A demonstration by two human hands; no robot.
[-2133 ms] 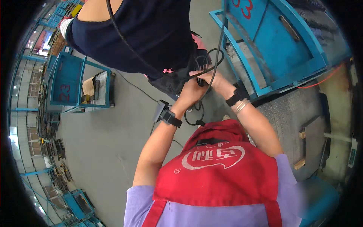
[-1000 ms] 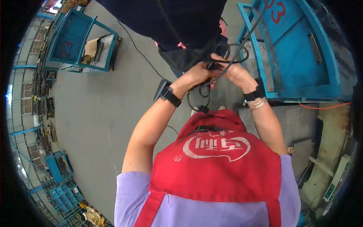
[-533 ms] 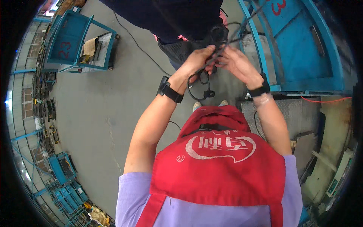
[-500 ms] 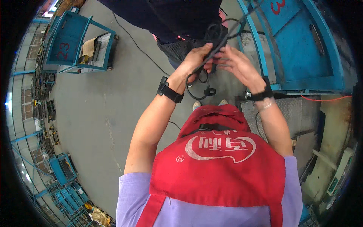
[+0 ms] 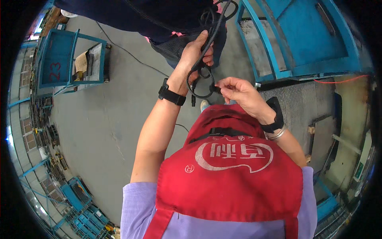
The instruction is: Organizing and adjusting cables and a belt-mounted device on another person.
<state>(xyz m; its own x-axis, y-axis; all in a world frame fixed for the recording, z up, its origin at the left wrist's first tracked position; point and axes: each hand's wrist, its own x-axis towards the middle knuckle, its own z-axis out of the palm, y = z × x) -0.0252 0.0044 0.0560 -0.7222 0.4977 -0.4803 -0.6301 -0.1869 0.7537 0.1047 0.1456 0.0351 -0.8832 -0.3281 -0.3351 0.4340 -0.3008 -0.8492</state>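
My left hand point(image 5: 190, 55) is closed round a bundle of looped black cable point(image 5: 215, 31), with the thumb along its upper side. The cable rises toward the top of the view and hangs in a loop below my fingers. Lower and to the right, my right hand point(image 5: 246, 96) pinches a small black connector point(image 5: 216, 90) at the edge of that loop, between thumb and forefinger. Another black cable end point(image 5: 193, 100) dangles beneath my left hand.
A person in dark clothing point(image 5: 131, 16) stands close in front of me. Blue metal carts stand at the left point(image 5: 59, 59) and right point(image 5: 302, 36). A black cable point(image 5: 133, 55) trails across the grey floor, and a metal plate point(image 5: 294, 103) lies at the right.
My right hand has come down and away from my left, from beside the bundle to the connector on the loop. My left hand has shifted slightly up and left, keeping the cable.
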